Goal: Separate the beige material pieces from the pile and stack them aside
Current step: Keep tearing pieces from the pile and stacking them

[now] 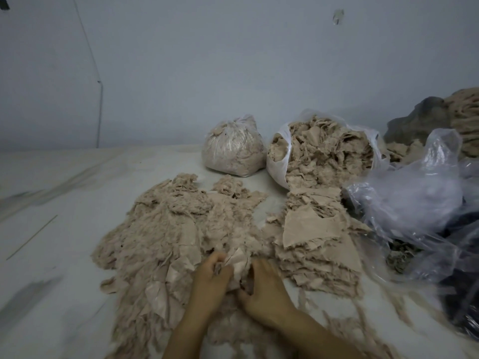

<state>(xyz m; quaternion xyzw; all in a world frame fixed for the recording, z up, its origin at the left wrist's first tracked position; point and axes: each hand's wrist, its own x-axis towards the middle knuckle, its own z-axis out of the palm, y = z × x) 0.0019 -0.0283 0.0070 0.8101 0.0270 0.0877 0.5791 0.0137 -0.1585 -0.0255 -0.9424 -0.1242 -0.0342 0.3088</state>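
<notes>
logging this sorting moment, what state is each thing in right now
left hand: gripping a beige piece in the loose pile
right hand: fingers curled into the same clump
loose pile: spread out, unsorted
stack: layered flat, right of the pile
small bag: tied shut, full
big white bag: open, full
clear plastic bag: crumpled

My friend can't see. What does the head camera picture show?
Two hands, left hand and right hand, pinch a crumpled beige piece from a loose pile. A neater stack lies to the right, with two plastic bags of scraps behind.
</notes>
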